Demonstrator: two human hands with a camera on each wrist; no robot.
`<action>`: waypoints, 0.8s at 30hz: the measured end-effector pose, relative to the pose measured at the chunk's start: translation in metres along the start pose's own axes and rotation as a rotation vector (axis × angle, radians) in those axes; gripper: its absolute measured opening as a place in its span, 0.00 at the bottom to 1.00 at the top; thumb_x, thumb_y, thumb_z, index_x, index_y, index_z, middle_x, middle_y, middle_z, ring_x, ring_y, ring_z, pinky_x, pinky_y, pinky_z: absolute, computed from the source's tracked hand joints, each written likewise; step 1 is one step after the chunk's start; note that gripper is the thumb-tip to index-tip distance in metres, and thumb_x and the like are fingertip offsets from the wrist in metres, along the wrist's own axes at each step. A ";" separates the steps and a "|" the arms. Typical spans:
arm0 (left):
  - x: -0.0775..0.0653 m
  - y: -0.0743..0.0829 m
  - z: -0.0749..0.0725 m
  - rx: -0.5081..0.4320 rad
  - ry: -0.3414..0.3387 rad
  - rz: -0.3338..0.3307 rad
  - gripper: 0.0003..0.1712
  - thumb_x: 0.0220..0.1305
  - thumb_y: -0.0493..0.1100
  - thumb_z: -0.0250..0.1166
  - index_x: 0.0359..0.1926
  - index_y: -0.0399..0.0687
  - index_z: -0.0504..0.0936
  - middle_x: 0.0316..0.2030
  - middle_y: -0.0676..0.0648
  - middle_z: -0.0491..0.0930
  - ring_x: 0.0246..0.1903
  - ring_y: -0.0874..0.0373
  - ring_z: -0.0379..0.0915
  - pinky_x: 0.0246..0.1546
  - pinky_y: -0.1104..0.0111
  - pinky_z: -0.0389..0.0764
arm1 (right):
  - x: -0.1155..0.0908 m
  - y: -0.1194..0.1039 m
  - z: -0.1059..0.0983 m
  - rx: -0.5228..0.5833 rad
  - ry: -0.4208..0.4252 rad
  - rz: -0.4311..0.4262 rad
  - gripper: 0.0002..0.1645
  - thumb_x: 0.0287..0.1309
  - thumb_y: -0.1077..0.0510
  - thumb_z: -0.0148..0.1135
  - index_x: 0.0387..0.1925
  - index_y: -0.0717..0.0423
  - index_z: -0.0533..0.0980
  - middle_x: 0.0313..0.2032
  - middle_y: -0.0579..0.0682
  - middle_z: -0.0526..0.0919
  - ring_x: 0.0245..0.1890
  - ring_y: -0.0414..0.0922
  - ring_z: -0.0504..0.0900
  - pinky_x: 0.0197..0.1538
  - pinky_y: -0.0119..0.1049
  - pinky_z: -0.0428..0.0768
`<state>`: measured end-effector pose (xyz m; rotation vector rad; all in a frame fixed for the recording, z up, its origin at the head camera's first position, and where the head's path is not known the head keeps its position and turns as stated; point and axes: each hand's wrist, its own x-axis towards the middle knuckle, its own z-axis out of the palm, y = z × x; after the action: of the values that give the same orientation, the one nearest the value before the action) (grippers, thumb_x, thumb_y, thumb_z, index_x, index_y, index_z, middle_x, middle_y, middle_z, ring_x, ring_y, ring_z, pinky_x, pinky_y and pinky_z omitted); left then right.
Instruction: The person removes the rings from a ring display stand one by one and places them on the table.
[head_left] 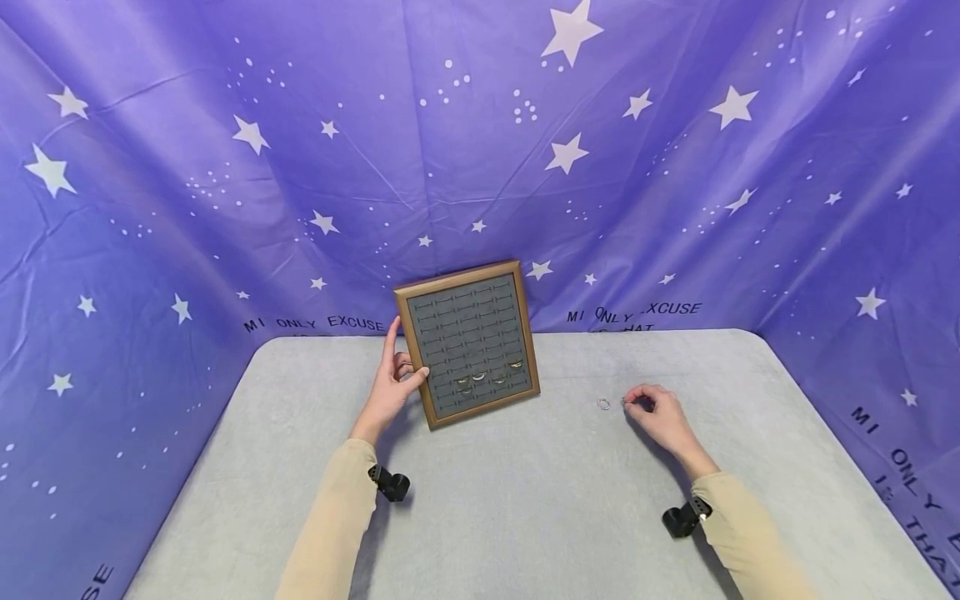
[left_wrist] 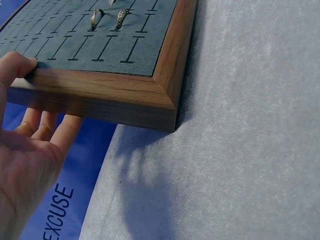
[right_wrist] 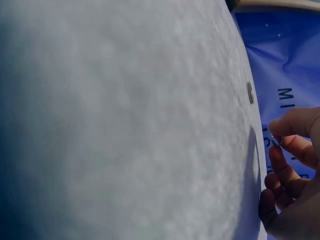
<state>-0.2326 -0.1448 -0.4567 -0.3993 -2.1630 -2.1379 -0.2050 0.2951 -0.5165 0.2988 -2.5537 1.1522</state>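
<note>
A wood-framed ring display tray (head_left: 483,410) with a grey slotted pad is held tilted up by my left hand (head_left: 388,392). The thumb lies on the front of its left edge, with the other fingers behind. Several rings (head_left: 478,377) sit in slots in the lower part of the pad; two show clearly in the left wrist view. My right hand (head_left: 663,418) is just above the table on the right. Its thumb and fingertips pinch a small silvery ring (right_wrist: 276,140), partly hidden by the fingers. Left of that hand, another ring (head_left: 600,402) lies on the table.
The table (head_left: 525,517) has a light grey cloth-like surface with rounded far corners. A purple-blue curtain (head_left: 465,167) with white stars and printed words hangs behind it and at both sides. Black wrist cameras (head_left: 390,483) are strapped to both sleeves.
</note>
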 end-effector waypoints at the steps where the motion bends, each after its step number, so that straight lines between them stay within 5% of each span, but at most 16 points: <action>1: 0.000 0.000 0.000 0.001 -0.002 0.000 0.55 0.60 0.24 0.61 0.77 0.58 0.41 0.33 0.44 0.62 0.35 0.57 0.62 0.42 0.63 0.66 | 0.000 0.000 -0.001 -0.004 -0.003 0.003 0.05 0.47 0.73 0.64 0.27 0.64 0.79 0.29 0.55 0.80 0.31 0.49 0.74 0.36 0.34 0.70; 24: 0.000 0.000 -0.001 -0.005 -0.007 -0.008 0.55 0.60 0.23 0.61 0.77 0.59 0.40 0.33 0.39 0.60 0.35 0.57 0.61 0.43 0.61 0.65 | -0.001 0.006 -0.009 -0.105 -0.115 0.064 0.04 0.49 0.70 0.65 0.31 0.64 0.79 0.35 0.61 0.79 0.39 0.58 0.72 0.45 0.49 0.62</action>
<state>-0.2332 -0.1455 -0.4565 -0.3997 -2.1673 -2.1493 -0.2044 0.3052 -0.5153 0.2670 -2.7313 1.0456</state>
